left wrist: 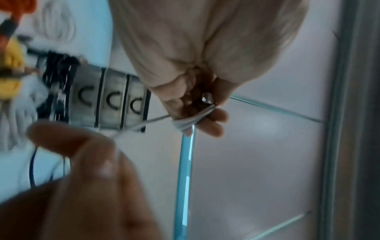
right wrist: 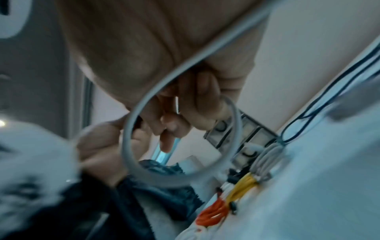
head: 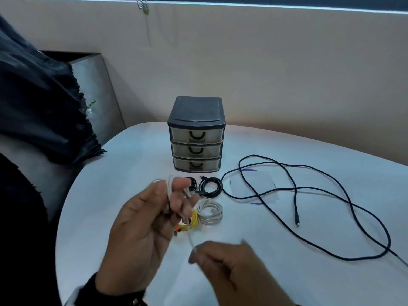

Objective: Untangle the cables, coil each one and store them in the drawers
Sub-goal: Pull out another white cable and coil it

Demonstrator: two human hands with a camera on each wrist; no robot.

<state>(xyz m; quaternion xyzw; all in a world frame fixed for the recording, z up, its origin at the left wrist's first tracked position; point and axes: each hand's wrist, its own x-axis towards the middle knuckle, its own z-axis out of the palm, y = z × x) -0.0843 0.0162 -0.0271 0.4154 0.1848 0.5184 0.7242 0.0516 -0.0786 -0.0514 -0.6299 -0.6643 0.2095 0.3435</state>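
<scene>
My left hand [head: 174, 199] is raised over the table and holds a thin white cable [head: 169, 191] wound in loops round its fingers; the wraps [left wrist: 191, 122] show close up in the left wrist view. My right hand [head: 198, 253] pinches the cable's free strand [head: 190, 236] just below. In the right wrist view the strand forms a loop [right wrist: 232, 154]. Behind stands a black three-drawer unit [head: 196, 133], all drawers closed. Coiled cables lie in front of it: black [head: 210, 186], white [head: 209, 212], yellow [head: 192, 220] and orange [right wrist: 211, 214]. A long black cable [head: 309, 191] sprawls uncoiled at the right.
The white round table [head: 110, 217] ends at a curved left edge. A chair with dark fringed cloth [head: 44, 111] stands at the left. A beige wall [head: 265, 62] rises right behind the drawer unit. A sheet of paper [head: 251, 184] lies under the black cable.
</scene>
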